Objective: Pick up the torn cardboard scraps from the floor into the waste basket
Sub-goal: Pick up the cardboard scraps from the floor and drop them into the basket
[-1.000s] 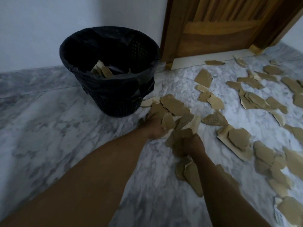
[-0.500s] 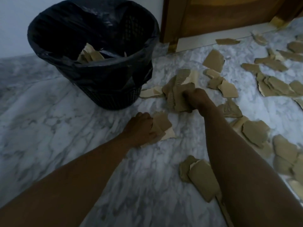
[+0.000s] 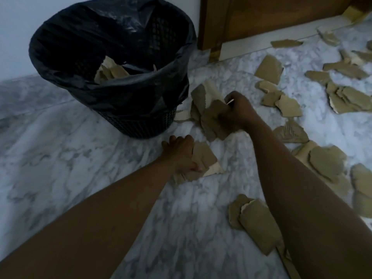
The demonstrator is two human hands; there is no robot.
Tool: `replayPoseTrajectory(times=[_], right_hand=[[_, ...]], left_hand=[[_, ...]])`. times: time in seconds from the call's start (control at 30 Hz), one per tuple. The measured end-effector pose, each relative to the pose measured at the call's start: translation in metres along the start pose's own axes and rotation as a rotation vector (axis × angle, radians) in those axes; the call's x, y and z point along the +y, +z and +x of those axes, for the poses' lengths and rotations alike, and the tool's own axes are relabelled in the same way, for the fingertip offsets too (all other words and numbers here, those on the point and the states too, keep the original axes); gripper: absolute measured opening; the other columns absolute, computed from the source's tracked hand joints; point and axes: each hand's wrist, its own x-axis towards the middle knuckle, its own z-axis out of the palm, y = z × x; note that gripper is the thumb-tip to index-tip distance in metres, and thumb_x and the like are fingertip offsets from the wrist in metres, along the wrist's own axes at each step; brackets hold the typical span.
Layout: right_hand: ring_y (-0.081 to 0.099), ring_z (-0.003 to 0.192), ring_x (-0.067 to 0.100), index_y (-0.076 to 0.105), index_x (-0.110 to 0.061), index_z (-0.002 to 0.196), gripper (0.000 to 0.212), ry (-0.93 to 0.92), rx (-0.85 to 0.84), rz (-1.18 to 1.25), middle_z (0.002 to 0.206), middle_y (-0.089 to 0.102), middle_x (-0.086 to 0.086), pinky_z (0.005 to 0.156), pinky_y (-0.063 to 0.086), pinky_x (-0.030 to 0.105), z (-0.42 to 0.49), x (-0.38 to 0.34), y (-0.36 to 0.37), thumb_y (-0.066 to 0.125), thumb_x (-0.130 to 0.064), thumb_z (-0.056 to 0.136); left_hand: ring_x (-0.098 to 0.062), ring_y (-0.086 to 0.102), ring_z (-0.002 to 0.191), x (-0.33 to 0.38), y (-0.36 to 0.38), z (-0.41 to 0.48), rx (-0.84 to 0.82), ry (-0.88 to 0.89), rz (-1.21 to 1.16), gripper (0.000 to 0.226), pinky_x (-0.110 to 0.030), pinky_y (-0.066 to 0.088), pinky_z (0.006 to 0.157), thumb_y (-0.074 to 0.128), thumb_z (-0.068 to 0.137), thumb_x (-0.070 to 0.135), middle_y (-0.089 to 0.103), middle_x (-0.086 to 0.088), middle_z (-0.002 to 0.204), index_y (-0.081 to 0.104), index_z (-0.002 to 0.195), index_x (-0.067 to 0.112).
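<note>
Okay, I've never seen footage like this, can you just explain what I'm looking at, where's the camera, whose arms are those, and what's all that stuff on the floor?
There is no machine here. The camera sits on a person's head and looks forward and down, so the two bare arms reaching in from the bottom are that person's own.

The marble floor is strewn with torn cardboard scraps, mostly off to the right. A black waste basket lined with a dark bag stands by the wall, next to a wooden door, and a few scraps already lie inside it.

The right hand grips a bunch of scraps near the basket. The left hand is closed on a few more that lie on the floor.
</note>
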Motion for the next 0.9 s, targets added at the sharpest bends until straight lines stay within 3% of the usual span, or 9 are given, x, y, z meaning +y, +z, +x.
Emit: replayPoseTrajectory(times=[0.13, 0.27, 0.33, 0.4, 0.47, 0.53, 0.6, 0.73, 0.9], right_hand=[[0.070, 0.086, 0.032, 0.058, -0.009, 0.126, 0.057, 0.180, 0.043, 0.325, 0.103, 0.069, 0.016, 0.068, 0.060, 0.046, -0.002, 0.018, -0.062, 0.084, -0.023, 0.077], [0.067, 0.097, 0.037, 0.067, -0.003, 0.114, 0.043, 0.277, -0.386, -0.388, 0.108, 0.068, 0.019, 0.087, 0.056, 0.048, 0.006, 0.022, -0.080, 0.071, -0.038, 0.088], [0.062, 0.106, 0.035, 0.061, -0.003, 0.124, 0.057, 0.248, -0.494, -0.616, 0.120, 0.061, 0.018, 0.092, 0.053, 0.044, 0.007, 0.019, -0.046, 0.068, -0.045, 0.086], [0.054, 0.116, 0.037, 0.044, -0.005, 0.140, 0.089, 0.269, -0.493, -0.588, 0.135, 0.046, 0.018, 0.099, 0.048, 0.045, 0.013, 0.028, -0.007, 0.072, -0.054, 0.071], [0.047, 0.127, 0.038, 0.031, -0.006, 0.149, 0.102, 0.247, -0.510, -0.542, 0.149, 0.033, 0.018, 0.106, 0.043, 0.049, 0.022, 0.041, 0.014, 0.077, -0.050, 0.069], [0.046, 0.128, 0.038, 0.034, -0.007, 0.147, 0.108, 0.225, -0.536, -0.590, 0.153, 0.029, 0.016, 0.106, 0.044, 0.049, 0.026, 0.043, 0.014, 0.076, -0.058, 0.062], [0.047, 0.122, 0.037, 0.046, -0.006, 0.138, 0.098, 0.210, -0.544, -0.664, 0.142, 0.036, 0.014, 0.101, 0.047, 0.047, 0.026, 0.040, 0.010, 0.073, -0.065, 0.064], [0.063, 0.099, 0.028, 0.066, -0.004, 0.121, 0.065, 0.170, -0.540, -0.640, 0.110, 0.064, 0.010, 0.093, 0.054, 0.044, 0.029, 0.039, 0.009, 0.074, -0.053, 0.079], [0.055, 0.090, 0.024, 0.057, 0.001, 0.127, 0.076, 0.273, -0.442, -0.555, 0.103, 0.056, 0.010, 0.079, 0.048, 0.035, 0.007, 0.039, 0.008, 0.077, -0.053, 0.077]], left_hand=[[-0.036, 0.023, 0.136, 0.009, -0.009, 0.008, -0.140, -0.026, 0.097, 0.094, -0.051, 0.033, 0.110, 0.077, 0.071, 0.061, 0.032, -0.011, 0.143, 0.037, 0.141, 0.013], [-0.035, 0.019, 0.135, 0.013, -0.024, 0.019, -0.002, 0.075, 0.284, 0.077, -0.052, 0.025, 0.112, 0.068, 0.081, 0.054, 0.022, -0.009, 0.144, 0.039, 0.139, 0.013], [-0.035, 0.015, 0.138, 0.010, -0.034, 0.032, 0.089, 0.124, 0.333, 0.073, -0.051, 0.022, 0.114, 0.070, 0.081, 0.049, 0.013, -0.007, 0.153, 0.041, 0.139, 0.015], [-0.036, 0.003, 0.145, 0.010, -0.042, 0.048, 0.075, 0.149, 0.356, 0.079, -0.051, 0.018, 0.117, 0.074, 0.078, 0.048, -0.006, -0.006, 0.161, 0.040, 0.142, 0.016], [-0.038, -0.007, 0.148, 0.011, -0.045, 0.065, 0.018, 0.129, 0.356, 0.091, -0.053, 0.016, 0.119, 0.079, 0.071, 0.053, -0.020, -0.005, 0.161, 0.041, 0.143, 0.014], [-0.040, -0.015, 0.148, 0.013, -0.048, 0.079, -0.068, 0.057, 0.323, 0.115, -0.058, 0.014, 0.118, 0.081, 0.058, 0.062, -0.029, -0.006, 0.159, 0.031, 0.150, 0.014], [-0.041, -0.017, 0.147, 0.014, -0.054, 0.084, -0.136, 0.039, 0.326, 0.117, -0.061, 0.015, 0.117, 0.083, 0.058, 0.063, -0.033, -0.005, 0.158, 0.029, 0.152, 0.021], [-0.041, -0.008, 0.147, 0.013, -0.061, 0.082, -0.191, 0.041, 0.288, 0.104, -0.059, 0.022, 0.116, 0.084, 0.065, 0.054, -0.027, -0.006, 0.160, 0.032, 0.151, 0.028], [-0.045, 0.021, 0.137, 0.021, -0.061, 0.071, -0.133, 0.009, 0.324, 0.098, -0.053, 0.034, 0.110, 0.083, 0.065, 0.055, 0.017, -0.019, 0.152, 0.037, 0.147, 0.028]])
